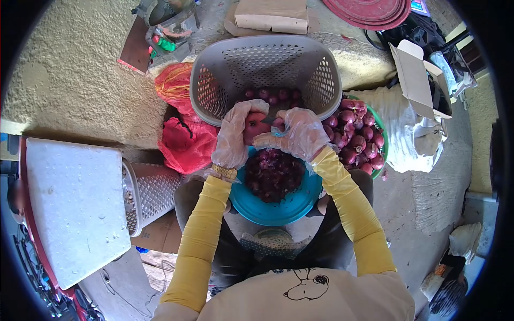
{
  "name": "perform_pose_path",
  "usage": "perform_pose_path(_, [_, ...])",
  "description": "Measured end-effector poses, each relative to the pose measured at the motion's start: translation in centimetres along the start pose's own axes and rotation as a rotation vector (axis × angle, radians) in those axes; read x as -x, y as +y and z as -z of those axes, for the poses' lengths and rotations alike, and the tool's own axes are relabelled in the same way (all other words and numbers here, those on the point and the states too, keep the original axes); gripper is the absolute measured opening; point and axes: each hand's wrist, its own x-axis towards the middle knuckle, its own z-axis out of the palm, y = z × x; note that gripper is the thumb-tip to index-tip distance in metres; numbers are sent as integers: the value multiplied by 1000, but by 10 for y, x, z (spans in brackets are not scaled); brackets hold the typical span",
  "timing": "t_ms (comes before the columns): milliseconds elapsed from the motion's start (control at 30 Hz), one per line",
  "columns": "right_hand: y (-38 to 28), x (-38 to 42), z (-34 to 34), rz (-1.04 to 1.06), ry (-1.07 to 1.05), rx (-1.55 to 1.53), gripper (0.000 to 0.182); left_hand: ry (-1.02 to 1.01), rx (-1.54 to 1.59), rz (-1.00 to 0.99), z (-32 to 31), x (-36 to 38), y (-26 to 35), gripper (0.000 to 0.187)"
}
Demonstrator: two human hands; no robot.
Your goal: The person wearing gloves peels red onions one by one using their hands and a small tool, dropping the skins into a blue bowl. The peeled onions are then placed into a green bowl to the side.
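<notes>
Both my hands wear clear plastic gloves. My left hand (234,140) is closed around a red onion (255,128) above a blue basin (276,215). My right hand (299,132) is closed beside the onion, with what looks like a small knife (269,120) whose blade touches the onion's upper side; its handle is hidden in my fingers. A reddish bit shows by the right fingertips. Below, the basin holds dark red onion skins (273,176). Just beyond my hands, a grey perforated basket (265,45) has several onions (273,99) on its bottom.
A green basin (383,128) full of red onions stands to the right, beside a white sack (409,144). Left are a red mesh bag (187,142), a light plastic basket (155,192) and a white box lid (75,208). Cardboard (271,15) and a red round lid (369,12) lie farther back.
</notes>
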Motion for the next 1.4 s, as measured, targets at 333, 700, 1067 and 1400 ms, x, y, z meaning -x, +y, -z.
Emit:
perform_pose_path(333, [2,1,2,28,-24,6,81,29,204,117,1,-7,-8,40])
perform_pose_path(700, [1,0,5,-50,-127,-68,79,88,207,210,-3,-8,0,34])
perform_pose_path(1067, [0,0,6,-78,-154,-104,78,68,144,151,-8,-8,2,30])
perform_pose_path(1400, [10,2,-2,39,-88,-131,64,-29,99,210,1,-5,4,32])
